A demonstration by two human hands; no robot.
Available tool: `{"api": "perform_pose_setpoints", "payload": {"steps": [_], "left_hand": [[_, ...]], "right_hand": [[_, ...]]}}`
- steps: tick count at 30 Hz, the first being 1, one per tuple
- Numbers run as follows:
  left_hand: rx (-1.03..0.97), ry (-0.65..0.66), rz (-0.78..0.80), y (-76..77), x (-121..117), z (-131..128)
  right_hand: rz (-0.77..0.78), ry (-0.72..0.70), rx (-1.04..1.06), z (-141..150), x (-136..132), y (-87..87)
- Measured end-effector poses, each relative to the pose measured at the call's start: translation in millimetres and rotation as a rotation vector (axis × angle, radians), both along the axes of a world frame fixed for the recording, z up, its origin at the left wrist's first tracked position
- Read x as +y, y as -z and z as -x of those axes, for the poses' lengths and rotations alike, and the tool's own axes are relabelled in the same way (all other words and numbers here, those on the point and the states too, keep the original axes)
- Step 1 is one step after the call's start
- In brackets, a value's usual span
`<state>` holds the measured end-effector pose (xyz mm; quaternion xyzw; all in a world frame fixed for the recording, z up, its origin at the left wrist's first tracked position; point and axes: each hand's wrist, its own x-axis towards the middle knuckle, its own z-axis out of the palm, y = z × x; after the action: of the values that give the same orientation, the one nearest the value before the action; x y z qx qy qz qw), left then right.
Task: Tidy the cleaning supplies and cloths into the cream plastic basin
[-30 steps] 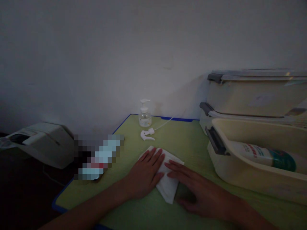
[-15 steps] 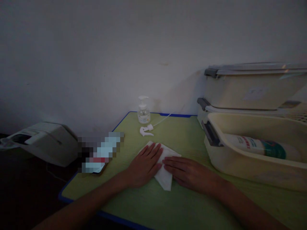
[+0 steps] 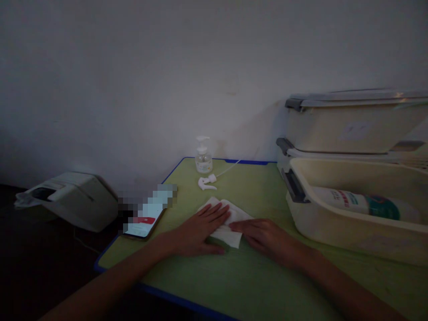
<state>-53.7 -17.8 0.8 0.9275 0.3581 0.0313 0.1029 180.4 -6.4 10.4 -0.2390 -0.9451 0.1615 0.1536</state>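
A folded white cloth (image 3: 231, 238) lies flat on the green table top (image 3: 267, 290). My left hand (image 3: 195, 229) rests palm down on its left part, fingers stretched out and thumb apart on the table. At the cloth's right edge, my right hand (image 3: 269, 238) has its fingers bent and pressed together on the cloth; the thumb is mostly hidden. Just beyond the cloth lies a white spray trigger head (image 3: 207, 182) with a thin tube. Behind that stands a small clear pump bottle (image 3: 203, 165) with a white pump.
A phone (image 3: 143, 227) with a lit, partly blurred screen lies at the table's left edge. On the right is a cream bin (image 3: 334, 234) holding a white and green bottle (image 3: 363, 204). Lidded boxes (image 3: 334, 127) are stacked behind it. A pale container (image 3: 80, 200) stands lower left.
The cloth's near corner has drawn back and it looks shorter toward me. My left thumb has moved off the cloth onto the table. My right fingers have bent more. The view has shifted slightly.
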Motion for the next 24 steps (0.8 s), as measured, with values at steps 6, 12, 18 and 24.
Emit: {"api": "perform_pose_setpoints", "payload": {"steps": [6, 12, 18, 24], "left_hand": [[-0.097, -0.033, 0.055, 6.3, 0.7, 2.6], [-0.183, -0.134, 0.125, 2.7, 2.6, 7.1], [-0.316, -0.095, 0.122, -37.7, -4.8, 3.1], [-0.427, -0.339, 0.406, -64.3, -14.0, -0.1]], "right_hand": [[0.115, 0.047, 0.128, 2.3, -1.8, -3.3], [0.156, 0.149, 0.272, -1.5, 1.1, -8.4], [0.101, 0.312, 0.395, -0.6, -5.3, -27.0], [0.227, 0.493, 0.455, -3.0, -9.8, -41.1]]}}
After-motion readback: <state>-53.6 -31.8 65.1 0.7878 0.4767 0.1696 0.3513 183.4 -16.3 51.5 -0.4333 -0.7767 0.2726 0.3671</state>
